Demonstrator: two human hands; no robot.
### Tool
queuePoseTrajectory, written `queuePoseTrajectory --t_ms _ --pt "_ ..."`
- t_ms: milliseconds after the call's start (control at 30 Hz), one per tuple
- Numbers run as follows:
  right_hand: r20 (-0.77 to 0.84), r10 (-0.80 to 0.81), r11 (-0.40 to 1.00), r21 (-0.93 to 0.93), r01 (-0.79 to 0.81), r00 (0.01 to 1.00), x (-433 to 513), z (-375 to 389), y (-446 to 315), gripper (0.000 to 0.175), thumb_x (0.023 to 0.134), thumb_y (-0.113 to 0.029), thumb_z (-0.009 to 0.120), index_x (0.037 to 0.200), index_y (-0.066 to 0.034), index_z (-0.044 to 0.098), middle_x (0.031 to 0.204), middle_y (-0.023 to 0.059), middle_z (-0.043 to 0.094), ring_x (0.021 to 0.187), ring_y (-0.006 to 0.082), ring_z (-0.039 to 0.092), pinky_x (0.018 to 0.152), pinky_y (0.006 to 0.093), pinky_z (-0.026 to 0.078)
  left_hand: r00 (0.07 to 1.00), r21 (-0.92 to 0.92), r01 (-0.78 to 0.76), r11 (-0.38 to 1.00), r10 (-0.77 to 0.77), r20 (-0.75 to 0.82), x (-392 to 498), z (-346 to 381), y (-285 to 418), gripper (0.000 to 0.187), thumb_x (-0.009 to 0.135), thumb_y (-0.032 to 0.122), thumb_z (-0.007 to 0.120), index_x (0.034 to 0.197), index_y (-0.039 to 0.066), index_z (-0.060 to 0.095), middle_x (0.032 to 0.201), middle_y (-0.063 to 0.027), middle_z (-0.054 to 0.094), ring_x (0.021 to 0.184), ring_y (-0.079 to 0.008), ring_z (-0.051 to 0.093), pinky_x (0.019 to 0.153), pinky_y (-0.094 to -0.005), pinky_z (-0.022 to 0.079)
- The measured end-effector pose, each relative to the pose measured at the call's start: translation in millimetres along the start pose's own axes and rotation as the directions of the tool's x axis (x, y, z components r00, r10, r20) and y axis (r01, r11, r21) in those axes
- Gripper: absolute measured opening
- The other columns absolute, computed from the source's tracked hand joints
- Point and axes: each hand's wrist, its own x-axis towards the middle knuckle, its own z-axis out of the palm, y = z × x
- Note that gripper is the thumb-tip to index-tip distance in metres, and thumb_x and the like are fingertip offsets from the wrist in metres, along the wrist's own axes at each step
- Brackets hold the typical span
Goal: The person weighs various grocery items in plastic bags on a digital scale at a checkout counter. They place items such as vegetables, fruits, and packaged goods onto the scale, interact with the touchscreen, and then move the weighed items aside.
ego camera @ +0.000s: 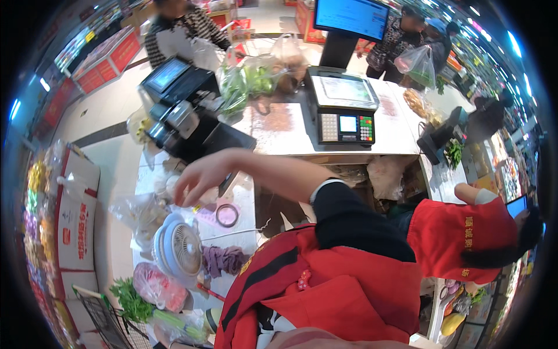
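My right hand (198,178) reaches across to the left above the white counter (242,192), fingers apart and slightly bent, with nothing seen in them. It hangs beside clear plastic bags (141,213) and the base of a black checkout terminal (181,109). A dark ring, perhaps a tape roll (227,215), lies on a pink sheet (218,209) just below. Nearer to me stand a white fan (178,246) and a crumpled purple cloth (222,260). My left hand is out of view; bagged celery (185,325) lies at the lower left.
A weighing scale (344,109) and bagged green vegetables (257,78) occupy the far counter. A person in checked clothing (187,32) stands beyond. To my right is a co-worker in a red vest (457,240). A wire cart (109,323) adjoins the counter at lower left.
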Motion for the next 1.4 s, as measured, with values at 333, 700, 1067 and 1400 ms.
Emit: queuePoseTrajectory --t_ms 333,700,1067,1400 --pt "-0.896 0.385 0.641 0.086 -0.763 0.222 -462 -135 75 0.036 0.092 -0.027 0.06 0.114 0.0016 0.064 0.104 0.0125 0.067 0.098 0.0227 0.062 0.088 0.0332 0.048 0.751 0.068 -0.263 0.962 0.249 -0.611 3 -61 240 0.043 0.093 0.023 0.059 0.127 -0.003 0.054 0.128 -0.0182 0.053 0.107 -0.0303 0.06 0.088 -0.0375 0.052" --pt "-0.808 0.529 0.693 0.234 -0.682 0.26 -610 -197 109 0.034 0.093 -0.03 0.06 0.116 -0.0043 0.065 0.109 0.0141 0.067 0.096 0.0232 0.064 0.087 0.0347 0.049 0.348 -0.695 -0.719 -0.002 0.865 -0.362 -283 199 764 0.016 0.081 0.0 0.061 0.097 0.001 0.063 0.097 -0.0103 0.062 0.094 -0.0218 0.059 0.09 -0.0331 0.045" --pt "-0.796 0.505 0.817 0.317 -0.481 0.333 -642 -217 147 0.025 0.093 -0.021 0.062 0.112 -0.0058 0.065 0.105 0.0049 0.068 0.091 0.0134 0.063 0.083 0.0295 0.05 0.313 -0.569 -0.744 0.351 0.935 0.167 -324 463 1025 0.067 0.072 0.023 0.072 0.132 0.012 0.042 0.123 -0.0174 0.055 0.118 -0.0351 0.051 0.098 -0.0456 0.042" --pt "-0.822 0.478 0.83 0.307 -0.465 0.311 -599 -242 152 0.026 0.093 -0.019 0.063 0.112 -0.0024 0.064 0.107 0.0083 0.066 0.1 0.0172 0.063 0.091 0.0318 0.049 0.121 -0.304 -0.893 0.332 0.827 0.549 -335 549 1126 0.035 0.075 0.034 0.063 0.098 0.009 0.071 0.108 -0.018 0.067 0.104 -0.0355 0.062 0.102 -0.0447 0.041"
